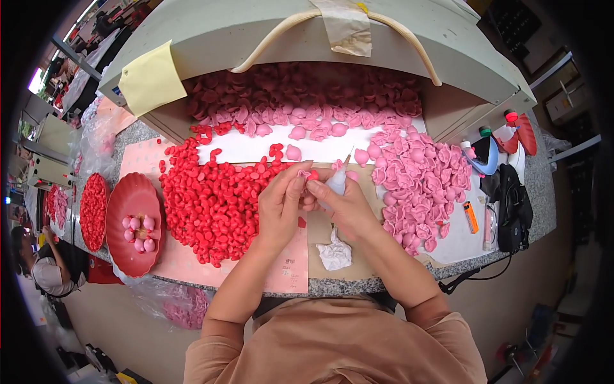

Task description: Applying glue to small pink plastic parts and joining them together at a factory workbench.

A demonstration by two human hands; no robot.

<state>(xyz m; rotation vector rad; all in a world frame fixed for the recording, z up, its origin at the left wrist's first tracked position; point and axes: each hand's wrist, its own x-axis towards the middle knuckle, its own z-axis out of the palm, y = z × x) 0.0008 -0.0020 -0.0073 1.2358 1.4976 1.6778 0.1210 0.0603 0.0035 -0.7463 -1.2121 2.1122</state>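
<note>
My left hand [280, 203] is closed, its fingertips pinching a small pink and red molded piece [312, 175]. Close beside it, my right hand [348, 211] grips a translucent white squeeze bottle [336, 182] with a thin needle tip pointing up and away from me. My right fingertips meet the red part of the piece, and the fingers partly hide it. Left of my hands spreads a heap of small glossy red pieces [214, 208]. On the right lies a heap of pink, petal-like molded pieces [419, 185]. A crumpled white tissue [335, 251] rests between my forearms.
A grey cabinet [256, 38] overhangs more pink pieces [300, 96]. At left, a red scalloped dish [117, 246] holds several pink-and-red pieces, beside a dish of red pieces [94, 211]. An orange lighter [471, 217] and black bag [513, 208] lie right. A person [51, 262] sits far left.
</note>
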